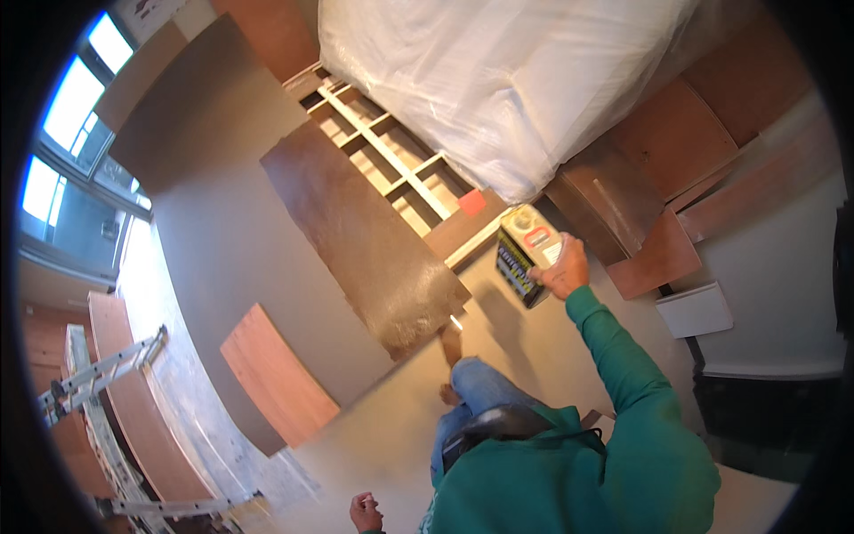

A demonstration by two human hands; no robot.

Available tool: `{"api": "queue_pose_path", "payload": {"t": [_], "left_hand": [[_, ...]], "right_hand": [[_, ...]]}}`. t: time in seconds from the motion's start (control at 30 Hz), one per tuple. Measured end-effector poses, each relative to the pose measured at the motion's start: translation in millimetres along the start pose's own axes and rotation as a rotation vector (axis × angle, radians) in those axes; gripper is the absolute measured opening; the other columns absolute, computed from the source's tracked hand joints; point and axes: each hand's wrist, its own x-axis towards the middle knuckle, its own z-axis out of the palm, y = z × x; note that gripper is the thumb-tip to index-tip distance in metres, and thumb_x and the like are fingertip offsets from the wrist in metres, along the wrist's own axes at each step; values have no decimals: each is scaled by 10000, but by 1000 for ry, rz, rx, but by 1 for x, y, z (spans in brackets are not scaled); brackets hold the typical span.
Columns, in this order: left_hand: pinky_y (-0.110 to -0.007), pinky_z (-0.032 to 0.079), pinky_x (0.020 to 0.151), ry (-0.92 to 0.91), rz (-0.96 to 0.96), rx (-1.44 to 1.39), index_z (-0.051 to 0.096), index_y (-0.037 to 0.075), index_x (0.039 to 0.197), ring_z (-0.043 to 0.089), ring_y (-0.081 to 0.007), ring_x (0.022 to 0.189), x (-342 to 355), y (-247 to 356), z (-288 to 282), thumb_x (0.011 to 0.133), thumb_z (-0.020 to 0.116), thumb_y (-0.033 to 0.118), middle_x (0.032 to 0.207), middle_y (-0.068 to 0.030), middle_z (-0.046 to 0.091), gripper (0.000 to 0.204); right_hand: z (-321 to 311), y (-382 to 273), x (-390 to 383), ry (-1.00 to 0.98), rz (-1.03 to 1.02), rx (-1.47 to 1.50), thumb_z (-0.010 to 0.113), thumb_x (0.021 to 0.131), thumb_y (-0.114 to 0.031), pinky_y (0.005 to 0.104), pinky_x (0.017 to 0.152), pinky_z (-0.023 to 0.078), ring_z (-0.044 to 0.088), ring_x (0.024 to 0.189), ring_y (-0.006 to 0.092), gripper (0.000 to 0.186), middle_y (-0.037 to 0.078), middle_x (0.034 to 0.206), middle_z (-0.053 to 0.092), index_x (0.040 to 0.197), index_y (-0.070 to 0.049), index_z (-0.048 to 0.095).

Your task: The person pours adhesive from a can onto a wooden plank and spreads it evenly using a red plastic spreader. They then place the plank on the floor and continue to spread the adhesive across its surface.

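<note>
While the R hand [567, 271] grips the can [514, 269] by its near end, fingers wrapped well round, there's bare floor [391, 436] running along the near side of the big board [200, 205]! Can's off to the R of that board, just past the end of the slat frame [384, 150], which sits along the board's far R side, gaps showing btwn pale strips. Tight on that side, roomier nr the legs.

Onto the surface: big board's smooth, dull grey-brown; a dark sheet [356, 231] lies on its R part, shiny & blotchy nr the close end, & a reddish wood panel [280, 374] rests at its near L end. Beyond the board, a bulky bundle [507, 80] in cloudy plastic wrap; ladder [107, 368] to its L, bright window [67, 191] beyond that.

Hard to read: L hand [366, 513], low & nearer the body than the board, fingers curled partway, can't tell if it's got anything. Its forearm's mostly cut off, can's base is turned away, height off floor unclear, & ladder's foot fades into the dark rim.
</note>
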Motion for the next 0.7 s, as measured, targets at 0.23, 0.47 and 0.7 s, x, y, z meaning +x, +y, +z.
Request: {"api": "queue_pose_path", "payload": {"t": [0.23,0.47,0.7], "left_hand": [[-315,485,515,-150,80,263,706,64,1113,583,-143,570,-91,-44,83,994,616,314,831,-105,709,292],[-298,482,526,46,-205,-88,706,69,1133,588,-133,598,-142,77,173,1007,604,340,835,-88,719,316],[-336,478,470,39,-577,-145,714,47,1020,607,-140,539,-276,94,285,976,672,238,755,-90,705,200]], "right_hand": [[36,50,68,45,-39,168,950,586,-326,468,1072,444,532,1196,410,1074,258,1271,527,1425,67,407],[183,22,173,-36,-139,345,945,640,-279,470,1071,422,512,1191,408,1077,255,1258,502,1469,80,360],[277,11,222,-70,-205,338,909,672,-346,510,1171,349,422,1363,472,1139,336,1433,452,1516,106,291]]}}
